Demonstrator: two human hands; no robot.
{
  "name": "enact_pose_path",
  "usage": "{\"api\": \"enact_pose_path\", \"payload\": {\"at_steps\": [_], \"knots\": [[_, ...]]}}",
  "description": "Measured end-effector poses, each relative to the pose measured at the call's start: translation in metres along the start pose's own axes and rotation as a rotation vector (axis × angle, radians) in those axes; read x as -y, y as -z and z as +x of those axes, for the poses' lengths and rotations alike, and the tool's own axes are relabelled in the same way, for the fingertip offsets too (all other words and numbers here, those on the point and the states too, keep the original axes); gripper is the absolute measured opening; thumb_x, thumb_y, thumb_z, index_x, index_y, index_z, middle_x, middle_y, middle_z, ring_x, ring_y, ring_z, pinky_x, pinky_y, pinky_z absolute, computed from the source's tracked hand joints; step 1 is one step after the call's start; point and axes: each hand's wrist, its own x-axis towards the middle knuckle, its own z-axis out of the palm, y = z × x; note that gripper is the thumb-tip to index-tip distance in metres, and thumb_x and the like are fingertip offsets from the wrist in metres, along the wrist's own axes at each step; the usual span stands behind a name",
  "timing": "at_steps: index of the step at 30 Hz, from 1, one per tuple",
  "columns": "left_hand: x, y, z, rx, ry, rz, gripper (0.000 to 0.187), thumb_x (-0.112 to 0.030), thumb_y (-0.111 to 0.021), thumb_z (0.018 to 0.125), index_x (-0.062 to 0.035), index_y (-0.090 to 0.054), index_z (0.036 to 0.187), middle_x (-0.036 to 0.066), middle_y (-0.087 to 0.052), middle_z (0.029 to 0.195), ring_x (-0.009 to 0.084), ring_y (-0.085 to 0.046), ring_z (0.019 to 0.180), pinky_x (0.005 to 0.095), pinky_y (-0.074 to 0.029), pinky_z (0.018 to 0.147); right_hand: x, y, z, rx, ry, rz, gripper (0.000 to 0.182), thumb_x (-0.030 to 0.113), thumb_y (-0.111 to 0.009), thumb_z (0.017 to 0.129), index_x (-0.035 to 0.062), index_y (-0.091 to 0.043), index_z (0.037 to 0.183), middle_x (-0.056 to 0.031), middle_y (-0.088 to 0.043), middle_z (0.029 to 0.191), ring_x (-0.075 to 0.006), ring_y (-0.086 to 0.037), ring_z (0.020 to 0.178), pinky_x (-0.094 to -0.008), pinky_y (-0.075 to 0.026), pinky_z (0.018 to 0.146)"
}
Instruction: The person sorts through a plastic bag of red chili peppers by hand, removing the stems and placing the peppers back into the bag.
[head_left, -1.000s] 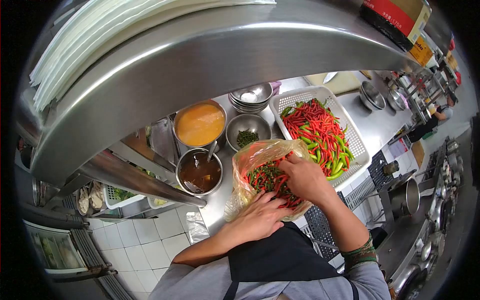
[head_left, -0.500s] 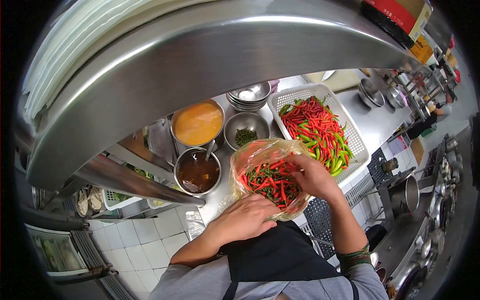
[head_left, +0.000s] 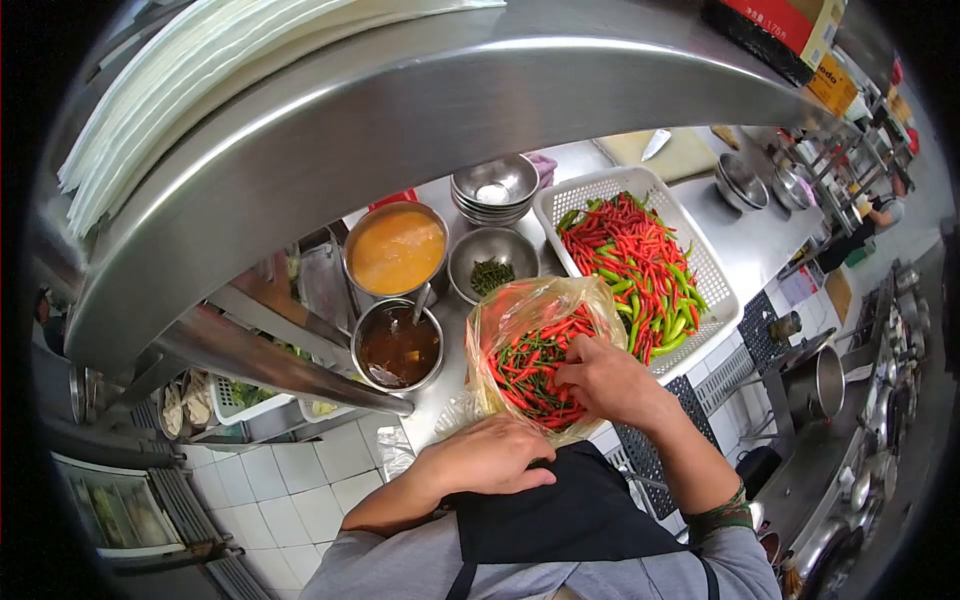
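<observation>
Thin red chillies with green stems [head_left: 535, 365], heaped in crinkled translucent yellowish plastic bag [head_left: 483, 345], frame centre | right hand [head_left: 610, 380]: fingers bent into them, grip unclear; left hand [head_left: 490, 455]: loosely curled at bag's lower edge | since earlier: right hand lower, left farther down-left

On our metal worktop [head_left: 755, 250], we have the perforated white basket [head_left: 711, 272]. Beyond it lies a cutting board [head_left: 690, 156]; to its right sit nested bowls [head_left: 740, 184]. Left of it stand stacked bowls [head_left: 497, 182], a single bowl [head_left: 512, 250] and, farther left, two filled pots [head_left: 440, 350]. We see a plastic bag [head_left: 482, 372] near its left side.
</observation>
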Motion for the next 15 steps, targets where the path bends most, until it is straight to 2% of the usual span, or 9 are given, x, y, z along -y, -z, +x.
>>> {"api": "enact_pose_path", "payload": {"at_steps": [1, 4, 5, 7, 8, 9, 10, 13, 15], "knots": [[-0.003, 0.001, 0.000, -0.021, -0.011, -0.002, 0.034, -0.031, -0.068, 0.091, -0.0007, -0.068, 0.107, 0.016, -0.069, 0.104, 0.0342, -0.065, 0.102, 0.0433, -0.050, 0.093, -0.005, 0.000, -0.001, -0.030, 0.019, 0.045, 0.026, 0.004, -0.074, 0.074, 0.0079, -0.071, 0.099, -0.0118, -0.060, 0.099, -0.0307, -0.062, 0.093, -0.0387, -0.053, 0.082], [-0.010, 0.013, 0.001, -0.306, -0.011, -0.053, 0.033, -0.028, -0.068, 0.091, -0.0007, -0.067, 0.110, 0.016, -0.069, 0.106, 0.0334, -0.066, 0.101, 0.0413, -0.051, 0.092, -0.006, 0.008, 0.000, -0.202, -0.026, 0.177, 0.020, 0.005, -0.075, 0.077, 0.0066, -0.069, 0.097, -0.0119, -0.060, 0.098, -0.0299, -0.062, 0.087, -0.0375, -0.053, 0.076], [-0.010, 0.016, 0.004, -0.377, 0.056, -0.100, 0.033, -0.027, -0.068, 0.091, -0.0007, -0.067, 0.110, 0.015, -0.069, 0.106, 0.0331, -0.066, 0.101, 0.0404, -0.051, 0.091, -0.005, 0.011, 0.000, -0.273, -0.058, 0.220, 0.018, 0.005, -0.075, 0.079, 0.0061, -0.068, 0.096, -0.0121, -0.060, 0.097, -0.0296, -0.062, 0.085, -0.0370, -0.052, 0.073], [-0.008, 0.023, 0.008, -0.514, 0.190, -0.190, 0.031, -0.025, -0.068, 0.092, -0.0008, -0.067, 0.112, 0.015, -0.070, 0.106, 0.0325, -0.067, 0.101, 0.0387, -0.052, 0.090, -0.006, 0.011, 0.002, -0.296, -0.186, 0.403, 0.017, 0.007, -0.075, 0.082, 0.0034, -0.064, 0.094, -0.0078, -0.060, 0.084, -0.0216, -0.063, 0.076, -0.0357, -0.050, 0.067], [-0.004, 0.022, 0.012, -0.619, 0.194, -0.130, 0.033, -0.020, -0.067, 0.093, 0.0002, -0.064, 0.119, 0.016, -0.070, 0.107, 0.0304, -0.069, 0.098, 0.0364, -0.053, 0.087, -0.004, 0.008, 0.002, -0.288, -0.267, 0.531, 0.016, 0.008, -0.074, 0.084, 0.0033, -0.063, 0.093, -0.0055, -0.059, 0.081, -0.0171, -0.062, 0.071, -0.0332, -0.050, 0.064], [-0.001, 0.020, 0.016, -0.662, 0.218, -0.175, 0.035, -0.020, -0.066, 0.093, 0.0008, -0.062, 0.121, 0.018, -0.069, 0.107, 0.0319, -0.069, 0.098, 0.0375, -0.053, 0.087, -0.003, 0.006, 0.002, -0.281, -0.346, 0.658, 0.015, 0.009, -0.074, 0.085, 0.0033, -0.062, 0.093, -0.0032, -0.059, 0.077, -0.0126, -0.061, 0.067, -0.0308, -0.049, 0.062], [0.002, 0.016, 0.022, -0.705, 0.239, -0.220, 0.037, -0.020, -0.066, 0.093, 0.0014, -0.061, 0.123, 0.019, -0.069, 0.107, 0.0333, -0.069, 0.098, 0.0387, -0.053, 0.086, -0.002, 0.004, 0.001, -0.233, -0.304, 0.706, 0.010, 0.003, -0.067, 0.092, 0.0021, -0.059, 0.098, 0.0013, -0.064, 0.088, -0.0041, -0.060, 0.078, -0.0239, -0.050, 0.067], [0.007, 0.004, 0.035, -0.746, 0.240, -0.300, 0.043, -0.017, -0.065, 0.093, 0.0015, -0.055, 0.131, 0.024, -0.067, 0.110, 0.0362, -0.068, 0.099, 0.0407, -0.053, 0.086, 0.007, -0.018, 0.008, -0.402, -0.258, 1.004, 0.013, 0.008, -0.071, 0.091, 0.0020, -0.059, 0.091, 0.0034, -0.056, 0.073, -0.0035, -0.050, 0.063, -0.0244, -0.043, 0.056], [0.006, 0.003, 0.039, -0.770, 0.242, -0.205, 0.042, -0.016, -0.064, 0.093, 0.0014, -0.055, 0.131, 0.024, -0.067, 0.111, 0.0371, -0.068, 0.101, 0.0422, -0.053, 0.087, 0.005, -0.023, 0.008, -0.399, -0.276, 1.010, 0.013, 0.009, -0.069, 0.092, 0.0021, -0.059, 0.090, 0.0034, -0.057, 0.075, -0.0031, -0.050, 0.065, -0.0227, -0.043, 0.057]]}}
